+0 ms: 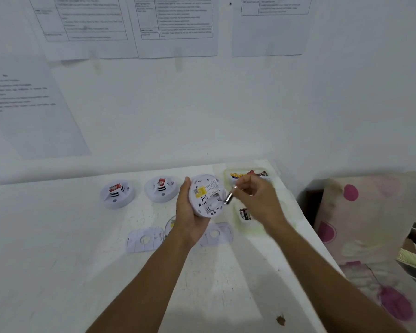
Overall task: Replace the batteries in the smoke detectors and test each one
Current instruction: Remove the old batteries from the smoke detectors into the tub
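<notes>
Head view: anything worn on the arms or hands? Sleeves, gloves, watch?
Nothing visible. The left forearm and right forearm show no sleeves down to the frame edge. The left hand and right hand: no gloves, no watch. Right hand is blurred, so rings cannot be ruled out.

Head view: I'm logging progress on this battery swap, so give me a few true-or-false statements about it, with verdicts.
The left hand holds a smoke detector, back toward the camera. True.
The right hand is empty. False: it pinches a silvery battery.
Two more smoke detectors sit on the table. True.
The mounting plates are clipped onto detectors. False: they lie loose on the table.
</notes>
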The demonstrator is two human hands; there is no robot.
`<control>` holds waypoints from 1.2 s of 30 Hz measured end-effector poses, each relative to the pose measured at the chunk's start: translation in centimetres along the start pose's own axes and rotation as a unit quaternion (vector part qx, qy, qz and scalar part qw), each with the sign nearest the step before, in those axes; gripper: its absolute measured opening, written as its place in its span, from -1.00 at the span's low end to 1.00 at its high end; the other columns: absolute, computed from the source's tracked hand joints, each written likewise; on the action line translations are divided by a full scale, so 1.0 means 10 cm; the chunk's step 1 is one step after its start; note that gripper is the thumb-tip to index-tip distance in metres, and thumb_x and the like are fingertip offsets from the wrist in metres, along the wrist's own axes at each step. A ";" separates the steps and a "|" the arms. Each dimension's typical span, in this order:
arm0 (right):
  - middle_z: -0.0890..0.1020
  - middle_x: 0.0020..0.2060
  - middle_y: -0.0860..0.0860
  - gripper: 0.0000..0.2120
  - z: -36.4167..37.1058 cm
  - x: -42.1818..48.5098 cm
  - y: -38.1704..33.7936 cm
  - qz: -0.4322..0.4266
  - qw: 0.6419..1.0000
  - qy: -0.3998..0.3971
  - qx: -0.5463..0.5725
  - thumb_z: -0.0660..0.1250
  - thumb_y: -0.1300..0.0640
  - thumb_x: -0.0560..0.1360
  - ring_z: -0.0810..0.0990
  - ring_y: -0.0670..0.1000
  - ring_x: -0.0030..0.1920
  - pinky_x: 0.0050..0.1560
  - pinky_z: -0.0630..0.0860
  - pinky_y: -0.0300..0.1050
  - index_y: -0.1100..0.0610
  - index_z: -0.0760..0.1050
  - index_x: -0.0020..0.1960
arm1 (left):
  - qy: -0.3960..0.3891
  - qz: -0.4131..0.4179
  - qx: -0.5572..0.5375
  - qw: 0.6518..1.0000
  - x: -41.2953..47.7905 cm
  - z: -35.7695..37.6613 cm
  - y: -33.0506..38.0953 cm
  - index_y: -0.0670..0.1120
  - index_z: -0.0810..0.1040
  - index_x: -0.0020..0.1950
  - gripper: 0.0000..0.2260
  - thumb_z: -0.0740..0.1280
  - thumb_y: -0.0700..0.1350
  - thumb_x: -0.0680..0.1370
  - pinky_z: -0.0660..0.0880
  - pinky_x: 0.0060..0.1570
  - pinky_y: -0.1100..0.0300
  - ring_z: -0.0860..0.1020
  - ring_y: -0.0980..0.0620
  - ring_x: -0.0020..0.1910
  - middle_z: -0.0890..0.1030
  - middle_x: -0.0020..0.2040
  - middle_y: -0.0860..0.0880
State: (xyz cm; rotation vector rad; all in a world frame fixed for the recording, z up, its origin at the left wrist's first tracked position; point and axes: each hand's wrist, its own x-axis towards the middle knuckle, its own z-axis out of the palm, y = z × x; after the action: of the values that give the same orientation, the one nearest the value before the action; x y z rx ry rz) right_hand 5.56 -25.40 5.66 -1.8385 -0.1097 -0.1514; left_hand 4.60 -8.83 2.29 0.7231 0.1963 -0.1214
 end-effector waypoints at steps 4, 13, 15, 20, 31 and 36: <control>0.63 -0.29 -0.09 -0.86 -0.51 0.37 0.13 0.018 0.965 -0.052 -0.255 0.46 0.23 0.39 0.59 -0.07 -0.22 -0.27 0.39 -0.39 0.02 0.55 -0.20 | 0.003 -0.005 -0.017 1.000 0.03 -0.05 0.03 -0.16 0.46 0.43 -0.41 0.19 0.21 0.56 0.40 0.35 -0.05 0.44 -0.20 0.40 0.53 0.36 -0.22; 0.65 0.04 0.15 -0.76 -0.49 0.51 0.56 0.069 0.905 -0.151 -0.393 0.43 0.25 0.41 0.64 0.12 -0.13 -0.05 0.58 -0.09 -0.03 0.46 -0.29 | 0.005 -0.022 -0.007 1.000 0.01 -0.06 -0.02 -0.15 0.46 0.42 -0.43 0.17 0.22 0.58 0.44 0.30 -0.06 0.44 -0.22 0.40 0.55 0.34 -0.21; 0.65 0.04 0.22 -0.78 -0.50 0.52 0.57 0.070 0.913 -0.148 -0.374 0.41 0.29 0.42 0.66 0.12 -0.15 -0.06 0.59 -0.07 0.01 0.49 -0.27 | 0.000 -0.024 -0.011 1.000 0.01 -0.07 0.01 -0.15 0.48 0.41 -0.42 0.18 0.22 0.56 0.41 0.34 -0.07 0.44 -0.21 0.39 0.55 0.33 -0.21; 0.66 -0.21 0.01 -0.91 -0.37 0.40 0.27 -0.024 0.945 -0.111 -0.306 0.39 0.19 0.49 0.67 -0.01 -0.28 -0.20 0.58 -0.15 0.05 0.54 -0.17 | -0.024 -0.018 -0.026 0.999 0.02 -0.14 0.06 -0.17 0.47 0.42 -0.33 0.28 0.27 0.47 0.25 0.47 -0.15 0.43 -0.20 0.41 0.51 0.37 -0.22; 0.70 -0.22 0.13 -0.87 0.67 -0.07 -0.17 0.071 0.980 -0.171 0.070 0.43 0.22 0.49 0.61 0.01 -0.31 -0.26 0.56 -0.14 0.18 0.53 0.00 | -0.017 0.020 0.015 1.000 -0.36 -0.43 0.56 -0.11 0.70 0.00 -0.65 0.18 0.05 0.59 0.47 0.17 -0.09 0.61 -0.17 0.04 0.66 0.09 -0.20; 0.66 -0.29 0.15 -0.88 1.01 -0.21 -0.26 0.095 0.975 -0.171 0.101 0.40 0.24 0.51 0.60 0.02 -0.36 -0.25 0.56 -0.13 0.17 0.54 0.04 | 0.034 0.099 0.132 0.986 -0.49 -0.75 0.82 -0.11 0.58 0.24 -0.71 0.26 -0.01 0.60 0.55 0.17 -0.06 0.59 -0.17 0.21 0.64 0.21 -0.16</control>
State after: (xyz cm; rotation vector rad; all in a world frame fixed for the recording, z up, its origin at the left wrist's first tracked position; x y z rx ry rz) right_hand 3.52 -14.99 5.07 -1.6452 -0.1812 0.3025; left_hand 0.24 2.45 3.20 1.0080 0.1735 0.0682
